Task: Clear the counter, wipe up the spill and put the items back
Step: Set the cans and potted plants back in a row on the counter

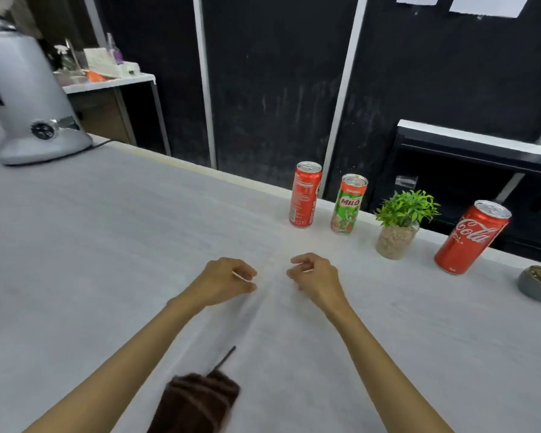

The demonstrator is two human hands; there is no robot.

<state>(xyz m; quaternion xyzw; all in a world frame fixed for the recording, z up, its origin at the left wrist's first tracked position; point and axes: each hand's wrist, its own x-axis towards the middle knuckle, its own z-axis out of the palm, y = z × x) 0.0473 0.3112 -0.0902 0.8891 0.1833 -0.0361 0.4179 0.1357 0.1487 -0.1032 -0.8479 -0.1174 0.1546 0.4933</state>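
One big pale grey counter (107,245) takes up most of the shot, with a black panelled wall (272,89) split by white strips (204,79) behind it, and a second white-topped table (113,82) with blurry clutter further back on the left. There's a black shelf unit (475,157) past the counter's far edge on the right.

Biggest thing on the counter is a silver-grey grinder-looking machine (28,98), way off beyond and left of the left hand (225,281). After that, cans: three total. Two are red, a slim one (305,195) straight beyond the right hand (314,276) and a fatter Coca-Cola can (472,237) well off to that hand's right. The third is a green Milo can (348,204) just beside the slim red one. All three stand upright near the far edge.

Two little plants: a leafy green one in a clear pot of pebbles (398,226) between the Milo and the Coke, and a grey bowl planter (537,284) cut off at the frame's right edge.

One dark brown cloth (197,401) is bunched up on the counter near the person, under the left forearm. A thin dark strand sticks out of it.

Both hands hover close together mid-counter, fingers curled in loosely, nothing gripped in either. Can't really make out a spill, though there's a faint streak on the surface between the hands.
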